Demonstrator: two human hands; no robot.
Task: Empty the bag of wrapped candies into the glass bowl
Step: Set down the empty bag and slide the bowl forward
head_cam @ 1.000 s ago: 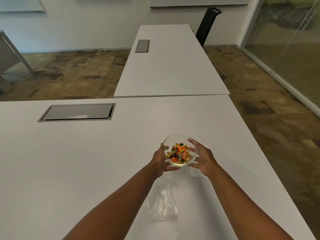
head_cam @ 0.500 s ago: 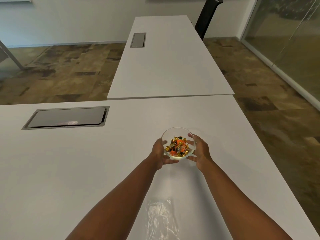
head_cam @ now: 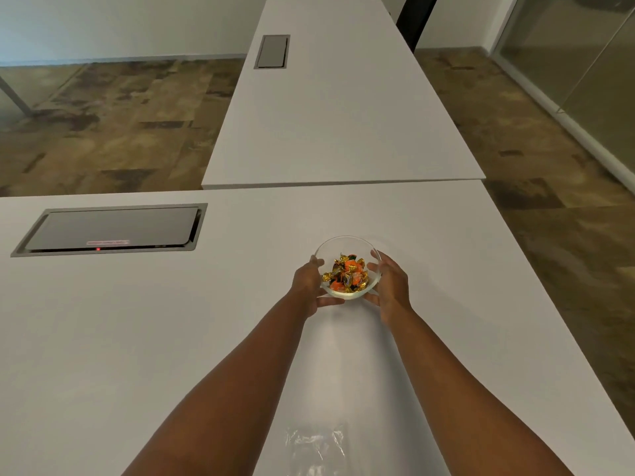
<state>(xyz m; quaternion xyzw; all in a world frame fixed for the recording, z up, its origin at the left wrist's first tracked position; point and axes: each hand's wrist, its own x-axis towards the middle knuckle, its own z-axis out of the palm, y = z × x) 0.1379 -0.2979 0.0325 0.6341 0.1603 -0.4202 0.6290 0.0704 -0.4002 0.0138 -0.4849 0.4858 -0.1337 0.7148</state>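
Our left hand (head_cam: 309,285) and right hand (head_cam: 390,286) cupping the glass bowl (head_cam: 347,245) between them, wrapped candies (head_cam: 347,274) inside, empty bag (head_cam: 314,448) between our forearms

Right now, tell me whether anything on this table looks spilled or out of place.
Nothing stands out. The candies all sit inside the glass bowl, cupped by the left hand and right hand. The clear bag lies flat nearer the person, apparently empty.

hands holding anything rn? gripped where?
Glass bowl of candies, held by its sides: left hand on the left wall, right hand on the right. Bag lies unheld.
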